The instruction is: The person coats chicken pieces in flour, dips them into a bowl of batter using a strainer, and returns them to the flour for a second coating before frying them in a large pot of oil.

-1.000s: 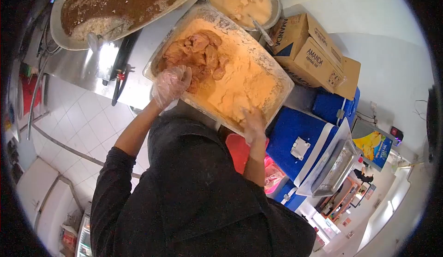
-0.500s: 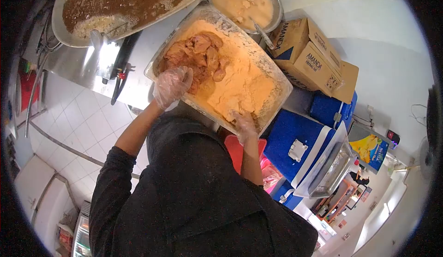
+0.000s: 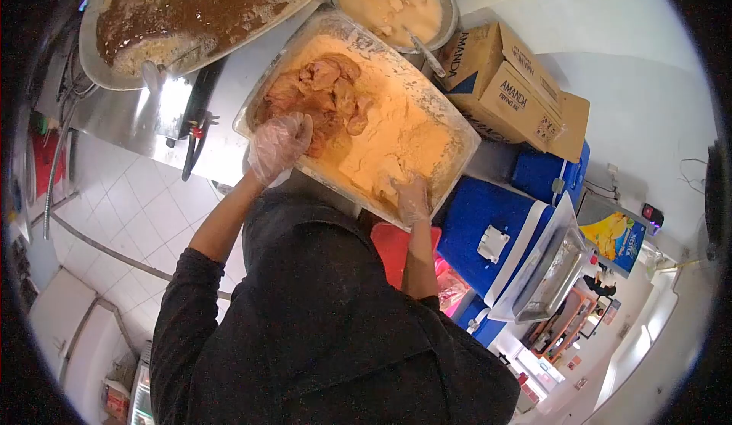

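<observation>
Two cardboard boxes [image 3: 503, 82], two blue coolers [image 3: 488, 234], one tub [image 3: 450, 131].

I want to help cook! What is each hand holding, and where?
The left hand presses on the near edge of the meat pile. The right hand digs into the flour; any grip is hidden.

Your single head-worn view, fisheye with dark rounded corners, facing steeply down over your own dark-clothed torso, close above the clear tub [image 3: 450, 131] on the steel counter [image 3: 145, 112], floor tiles [image 3: 145, 211] well below.
</observation>
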Demonstrator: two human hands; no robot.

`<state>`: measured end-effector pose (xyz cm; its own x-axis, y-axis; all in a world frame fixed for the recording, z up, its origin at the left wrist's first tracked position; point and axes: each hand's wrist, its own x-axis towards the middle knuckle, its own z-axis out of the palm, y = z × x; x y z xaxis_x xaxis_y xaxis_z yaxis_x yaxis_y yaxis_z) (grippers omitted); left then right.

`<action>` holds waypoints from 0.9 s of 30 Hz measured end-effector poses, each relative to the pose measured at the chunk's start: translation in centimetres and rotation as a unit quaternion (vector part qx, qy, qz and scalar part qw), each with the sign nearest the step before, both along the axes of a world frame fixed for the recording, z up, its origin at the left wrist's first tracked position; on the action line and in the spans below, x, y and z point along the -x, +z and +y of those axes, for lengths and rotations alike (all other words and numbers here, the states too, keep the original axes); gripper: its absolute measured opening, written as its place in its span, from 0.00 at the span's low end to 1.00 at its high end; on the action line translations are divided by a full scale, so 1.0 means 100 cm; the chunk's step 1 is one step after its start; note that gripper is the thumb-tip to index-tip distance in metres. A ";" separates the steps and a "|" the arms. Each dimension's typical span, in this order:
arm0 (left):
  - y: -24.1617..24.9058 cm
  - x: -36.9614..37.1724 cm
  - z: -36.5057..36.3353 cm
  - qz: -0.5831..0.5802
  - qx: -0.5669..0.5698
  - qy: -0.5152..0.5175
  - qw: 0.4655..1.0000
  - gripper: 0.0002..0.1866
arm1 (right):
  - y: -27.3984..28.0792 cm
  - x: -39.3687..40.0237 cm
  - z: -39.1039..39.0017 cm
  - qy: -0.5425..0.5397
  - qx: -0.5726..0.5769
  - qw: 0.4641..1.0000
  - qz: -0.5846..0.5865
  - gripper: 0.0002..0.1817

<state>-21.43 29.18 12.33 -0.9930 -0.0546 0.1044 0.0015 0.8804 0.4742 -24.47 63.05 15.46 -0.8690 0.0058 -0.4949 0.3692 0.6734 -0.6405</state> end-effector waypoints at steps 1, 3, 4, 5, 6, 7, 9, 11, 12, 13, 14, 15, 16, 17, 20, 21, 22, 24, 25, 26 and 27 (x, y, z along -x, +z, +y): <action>0.004 0.003 0.002 0.020 -0.004 0.011 1.000 0.14 | -0.004 -0.005 -0.001 -0.018 0.051 0.998 0.010 0.23; 0.014 0.009 0.007 0.116 0.009 0.027 0.993 0.06 | -0.021 -0.008 -0.004 -0.100 0.100 0.990 0.011 0.22; 0.017 0.007 0.009 0.144 0.015 0.029 0.989 0.08 | -0.018 -0.010 -0.009 -0.142 0.123 0.982 0.006 0.22; 0.021 0.005 0.011 0.171 0.022 0.031 0.984 0.12 | -0.012 -0.007 -0.011 -0.115 0.047 0.992 0.003 0.21; 0.021 0.005 0.011 0.158 0.020 0.031 0.987 0.11 | -0.005 0.001 -0.010 -0.088 -0.029 0.996 0.003 0.21; 0.018 0.005 0.010 0.151 0.026 0.027 0.988 0.08 | 0.004 0.010 -0.010 -0.062 -0.103 0.993 0.003 0.21; 0.004 -0.001 0.007 0.141 0.048 0.016 0.989 0.11 | -0.001 0.015 0.007 -0.045 -0.011 0.998 0.046 0.21; 0.017 -0.004 -0.003 0.047 0.032 -0.046 0.997 0.18 | -0.042 0.030 0.058 0.003 0.030 0.998 0.060 0.22; 0.013 -0.006 -0.004 0.089 0.117 -0.058 0.987 0.18 | -0.031 0.036 0.053 -0.022 0.011 0.998 0.064 0.22; 0.005 -0.008 -0.005 0.131 0.200 -0.072 0.968 0.17 | 0.001 0.043 0.038 -0.049 -0.010 0.996 0.067 0.23; 0.004 -0.007 -0.003 0.122 0.205 -0.073 0.968 0.17 | 0.036 0.051 0.023 -0.078 -0.032 0.994 0.072 0.23; 0.003 -0.007 -0.001 0.112 0.210 -0.075 0.968 0.16 | 0.063 0.061 0.009 0.000 -0.185 0.981 0.060 0.23; 0.007 -0.004 0.000 0.051 0.139 -0.062 0.987 0.16 | 0.039 0.068 0.031 0.013 -0.117 0.992 0.053 0.23; 0.011 0.000 0.000 -0.010 0.070 -0.044 0.997 0.16 | -0.004 0.079 0.065 0.029 -0.046 0.997 0.047 0.23; 0.002 -0.002 0.001 0.047 0.000 -0.012 0.999 0.13 | 0.026 0.112 0.045 0.115 -0.065 0.991 -0.010 0.21; 0.004 -0.001 0.001 -0.001 -0.007 -0.006 1.000 0.11 | 0.067 0.123 0.020 0.148 -0.111 0.982 -0.035 0.20; 0.002 0.002 0.001 -0.018 -0.012 0.012 1.000 0.11 | 0.104 0.131 -0.004 0.153 -0.137 0.977 -0.053 0.19; -0.004 0.003 0.004 -0.057 -0.025 0.043 0.997 0.12 | 0.165 0.148 -0.059 0.135 -0.132 0.981 -0.051 0.18; -0.003 0.002 0.004 -0.031 -0.019 0.028 0.999 0.13 | 0.182 0.164 -0.081 0.136 -0.110 0.984 -0.025 0.18; -0.002 0.000 0.002 -0.006 -0.011 0.013 1.000 0.14 | 0.191 0.181 -0.100 0.136 -0.086 0.987 -0.005 0.17; 0.000 -0.002 0.001 0.019 -0.002 -0.003 1.000 0.14 | 0.177 0.208 -0.108 0.192 -0.066 0.978 0.043 0.21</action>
<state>-21.24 29.26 12.37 -0.9885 -0.0501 0.1424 0.0243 0.8783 0.4775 -45.28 52.29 33.12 -0.8579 -0.2713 -0.4364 0.0205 0.8304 -0.5567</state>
